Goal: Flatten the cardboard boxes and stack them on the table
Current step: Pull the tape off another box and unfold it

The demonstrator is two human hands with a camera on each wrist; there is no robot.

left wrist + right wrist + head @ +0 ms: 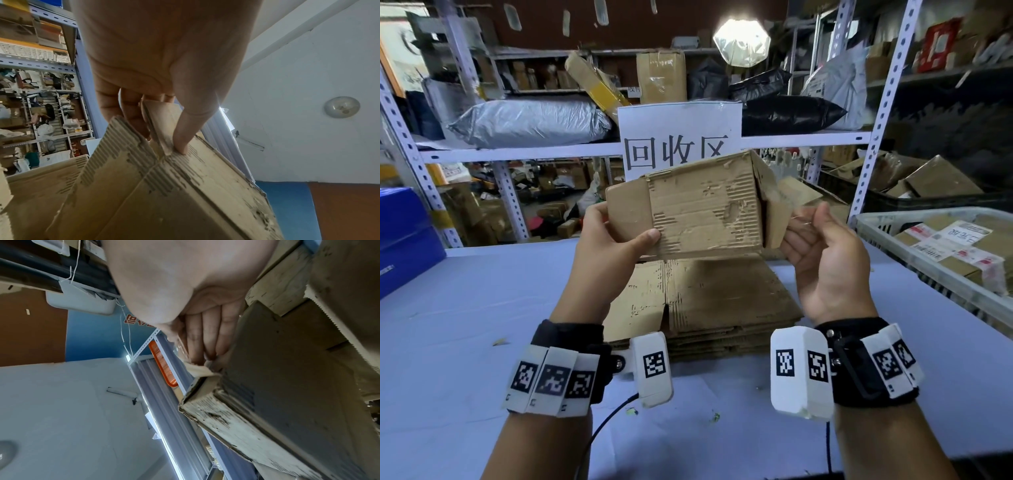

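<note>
Flattened brown cardboard sheets (709,301) are already lying stacked on the pale blue desk (465,308); the left hand (613,246) is gripping a still-boxy worn brown cardboard box (702,209), while the right hand (822,253) is pinching its clear tape strip (786,200).

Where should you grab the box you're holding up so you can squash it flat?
Probably by its two open ends. The left hand already pinches the left flap of the box; the right hand is at the loose right flap. Coming from both sides suits it: the ends are open, so it should fold.

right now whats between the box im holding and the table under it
A stack of flattened cardboard lies on the table, directly below the held box; the head view shows it. The left hand grips the box.
</note>
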